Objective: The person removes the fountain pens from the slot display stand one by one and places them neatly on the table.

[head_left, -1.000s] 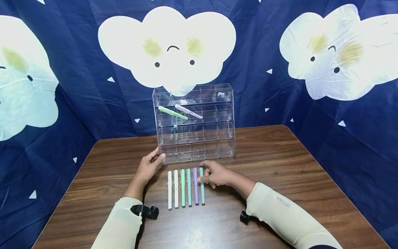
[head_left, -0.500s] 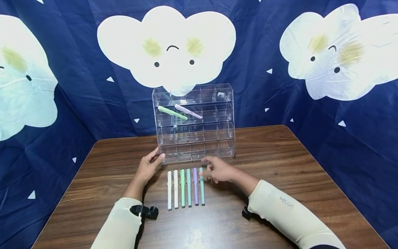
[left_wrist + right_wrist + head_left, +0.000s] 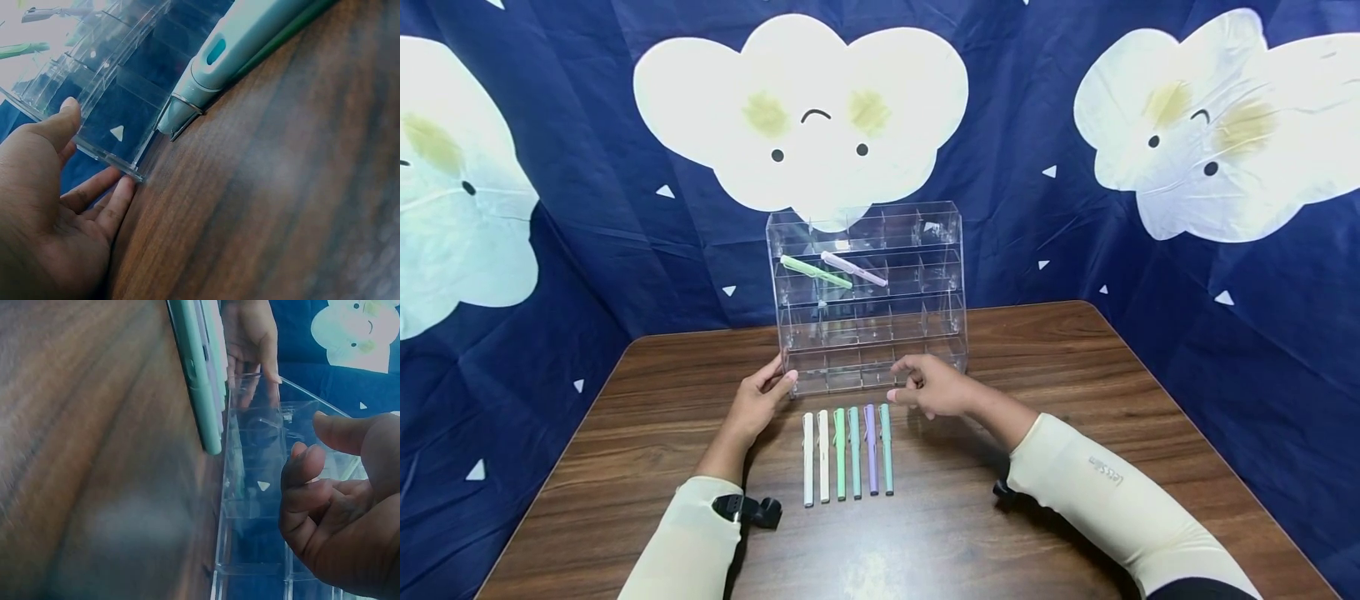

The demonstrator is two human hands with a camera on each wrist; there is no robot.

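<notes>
Two pastel pens (image 3: 816, 272) lie slanted in the tiered clear-plastic rack (image 3: 872, 333); six unracked pens (image 3: 856, 454) line the wooden table (image 3: 647, 400). Left hand (image 3: 756, 407) pinches rack edge; right hand (image 3: 936, 387) empty, fingers loosely curled.

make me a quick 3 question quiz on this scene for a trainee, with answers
1. How many pens lie in the row on the table?
2. True or false: the left hand touches the clear rack.
3. In the row, which colour lies between the two teal pens? A) green B) purple C) white

Key: 1. Six. 2. True. 3. B, the purple pen.
</notes>
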